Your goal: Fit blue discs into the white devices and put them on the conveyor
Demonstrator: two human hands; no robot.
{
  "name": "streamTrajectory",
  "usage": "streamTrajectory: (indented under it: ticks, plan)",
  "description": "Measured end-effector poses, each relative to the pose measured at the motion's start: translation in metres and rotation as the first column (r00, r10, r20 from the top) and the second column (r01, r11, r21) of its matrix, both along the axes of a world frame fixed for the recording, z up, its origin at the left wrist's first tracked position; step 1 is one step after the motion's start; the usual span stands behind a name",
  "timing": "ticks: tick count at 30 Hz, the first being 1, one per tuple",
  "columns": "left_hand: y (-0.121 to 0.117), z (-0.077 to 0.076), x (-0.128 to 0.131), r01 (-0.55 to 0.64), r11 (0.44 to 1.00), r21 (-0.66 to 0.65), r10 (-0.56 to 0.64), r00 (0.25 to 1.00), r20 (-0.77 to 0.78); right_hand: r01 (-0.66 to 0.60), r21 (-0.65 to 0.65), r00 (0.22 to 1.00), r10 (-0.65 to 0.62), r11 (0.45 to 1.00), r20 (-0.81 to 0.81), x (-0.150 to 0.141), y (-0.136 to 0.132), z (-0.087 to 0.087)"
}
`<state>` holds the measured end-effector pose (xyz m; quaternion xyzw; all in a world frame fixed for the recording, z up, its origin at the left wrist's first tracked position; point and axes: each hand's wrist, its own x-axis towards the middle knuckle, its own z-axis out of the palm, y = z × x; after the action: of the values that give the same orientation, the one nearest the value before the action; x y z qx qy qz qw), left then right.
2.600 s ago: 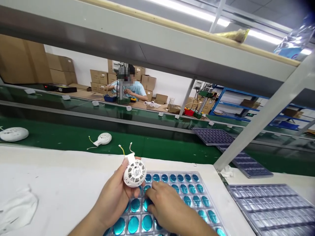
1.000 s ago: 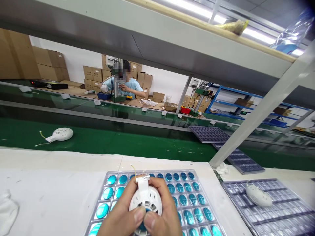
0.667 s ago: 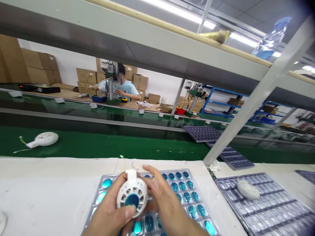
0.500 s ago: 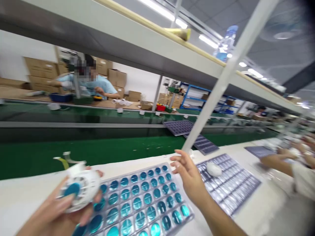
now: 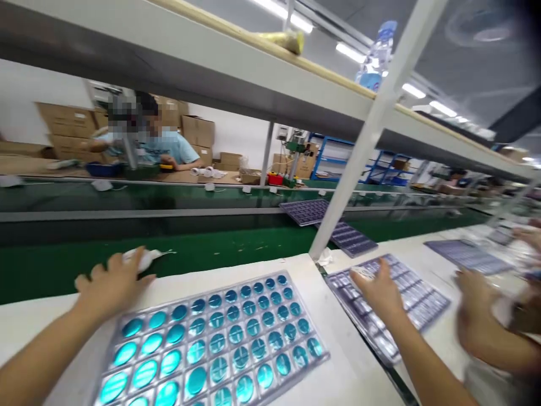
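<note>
The left hand [image 5: 112,283] is open, its fingers spread and reaching forward past the edge of the white worktop [image 5: 359,372]. A white rounded plastic housing [image 5: 141,259] trailing a thin wire lies right at its fingertips, over the green conveyor belt [image 5: 236,248]. Blur hides whether the fingers touch the housing, but they are not closed around it. The right hand [image 5: 378,290] is also open, palm down, with its fingers splayed over a clear blister tray of grey-silver cells [image 5: 406,299]. A small white oval housing [image 5: 362,273] sits just under its fingertips, partly hidden. Between the two hands lies a clear plastic tray of round teal-blue discs [image 5: 311,321], and neither hand rests on it. To the right of the right hand, a co-worker's hands [image 5: 477,316] are at work on the same worktop, close by. Beyond the left hand, across the belt, another person [image 5: 175,151] sits among stacked cardboard cartons [image 5: 198,131].
</note>
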<state>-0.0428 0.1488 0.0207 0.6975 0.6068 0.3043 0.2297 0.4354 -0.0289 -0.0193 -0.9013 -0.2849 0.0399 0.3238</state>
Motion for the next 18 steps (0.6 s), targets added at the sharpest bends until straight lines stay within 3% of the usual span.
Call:
streamTrajectory:
  ticks: [2,4,6,8,9,11,14,15,16,18]
  plan:
    - [-0.015,-0.003,0.004,-0.011,0.999,-0.053,0.015,0.997,0.078,-0.120,0.066,0.993,0.120,0.991,-0.008,-0.040,-0.005,0.012]
    - [-0.042,-0.003,0.017,0.085,0.984,-0.156,-0.048,0.972,0.229,-0.325,0.220,0.933,0.350,0.920,-0.084,-0.092,-0.007,0.024]
    - [-0.075,-0.001,0.036,0.255,0.919,-0.301,-0.107,0.896,0.432,-0.496,0.408,0.760,0.611,0.766,-0.223,-0.152,-0.005,0.032]
    - [-0.107,0.002,0.053,0.471,0.791,-0.391,-0.111,0.739,0.665,-0.640,0.514,0.569,0.802,0.572,-0.183,-0.206,0.004,0.035]
    - [-0.118,0.003,0.058,0.531,0.753,-0.389,-0.072,0.654,0.753,-0.705,0.520,0.490,0.861,0.482,-0.134,-0.228,0.010,0.035]
    - [-0.129,0.001,0.061,0.559,0.749,-0.356,0.039,0.499,0.866,-0.792,0.492,0.391,0.919,0.361,-0.045,-0.256,0.023,0.033]
    - [-0.119,-0.007,0.048,0.432,0.841,-0.327,0.183,0.341,0.922,-0.888,0.322,0.354,0.935,0.328,0.025,-0.264,0.039,0.030]
    - [-0.112,-0.010,0.041,0.381,0.867,-0.321,0.210,0.303,0.929,-0.928,0.233,0.305,0.952,0.290,0.031,-0.262,0.042,0.029]
    - [-0.105,-0.013,0.036,0.338,0.888,-0.313,0.227,0.272,0.935,-0.966,0.143,0.223,0.975,0.217,0.022,-0.259,0.044,0.027]
    - [-0.096,-0.016,0.028,0.279,0.911,-0.304,0.245,0.228,0.942,-1.000,-0.003,0.015,0.999,0.015,-0.034,-0.256,0.044,0.020]
